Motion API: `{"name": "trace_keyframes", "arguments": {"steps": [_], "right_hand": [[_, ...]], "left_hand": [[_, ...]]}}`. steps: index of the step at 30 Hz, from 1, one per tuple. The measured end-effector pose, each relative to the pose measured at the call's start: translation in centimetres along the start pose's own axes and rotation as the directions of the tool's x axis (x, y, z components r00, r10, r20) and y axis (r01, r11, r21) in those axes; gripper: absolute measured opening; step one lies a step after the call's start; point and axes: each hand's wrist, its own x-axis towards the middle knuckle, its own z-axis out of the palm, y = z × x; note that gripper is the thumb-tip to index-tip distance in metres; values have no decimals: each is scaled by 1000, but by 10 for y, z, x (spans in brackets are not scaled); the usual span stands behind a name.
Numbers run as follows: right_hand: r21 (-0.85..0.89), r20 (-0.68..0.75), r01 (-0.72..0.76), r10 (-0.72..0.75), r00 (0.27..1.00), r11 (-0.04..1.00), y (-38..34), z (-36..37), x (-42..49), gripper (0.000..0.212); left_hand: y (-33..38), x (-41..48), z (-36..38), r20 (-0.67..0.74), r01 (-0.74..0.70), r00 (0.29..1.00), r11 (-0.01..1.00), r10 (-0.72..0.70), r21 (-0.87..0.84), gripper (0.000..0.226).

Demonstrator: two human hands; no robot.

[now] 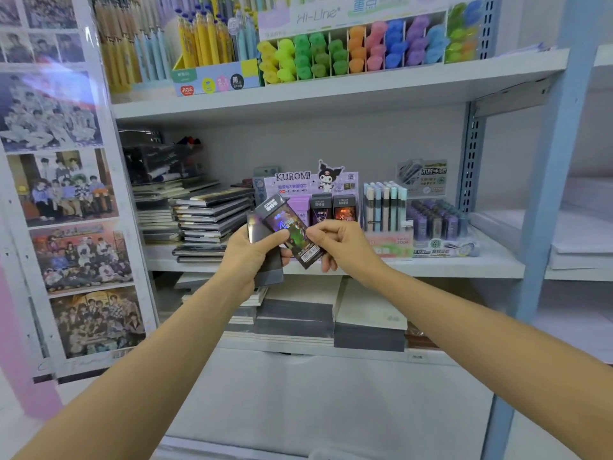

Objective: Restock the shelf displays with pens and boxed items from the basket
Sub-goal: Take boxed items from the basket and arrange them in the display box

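At frame centre the left hand (252, 257) grips what seems a stack of boxes (268, 277) while the right hand (335, 244) pinches the top box (292, 232); a loose pinch could drop it short of the Kuromi display (298, 180).

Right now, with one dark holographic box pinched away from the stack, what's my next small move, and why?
Probably lift the dark holographic box in the right hand to the purple Kuromi cardboard display and slot it beside the matching dark boxes standing there; the left hand holds the remaining grey stack.
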Motion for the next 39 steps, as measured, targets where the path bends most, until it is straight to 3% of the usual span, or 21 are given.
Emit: {"name": "trace_keyframes", "arguments": {"steps": [4,7,11,16,19,26,29,33,39], "right_hand": [[-120,32,-11,15,999,993,-3,1,5,25],[-52,44,-16,18,999,999,-9,1,13,47],[-79,67,16,-11,998,997,-17,-6,26,28],[-124,-253,-2,-29,967,992,-23,-40,55,23],[-193,-335,-6,-60,940,981,-19,-53,69,23],[-351,-256,-27,-68,964,936,10,-33,80,21],[-427,-185,-23,-62,981,904,17,-31,80,20],[-443,-100,-12,-36,994,896,15,-41,87,19],[-468,-114,-10,-50,992,884,20,-36,89,17]], "left_hand": [[-4,4,-7,44,-31,999,995,27,92,33],[-7,5,-7,122,-16,993,985,-5,171,34],[-11,9,-1,195,7,980,978,-48,208,32],[-13,22,-6,157,72,984,996,-80,52,27],[-21,29,-10,139,58,989,998,-57,-5,29],[-34,39,-11,133,20,991,999,-15,-37,65],[-40,44,-13,152,35,988,998,-27,-53,54],[-44,50,-16,158,37,987,998,-29,-47,58],[-50,55,-17,150,32,988,999,-28,-22,58]]}}
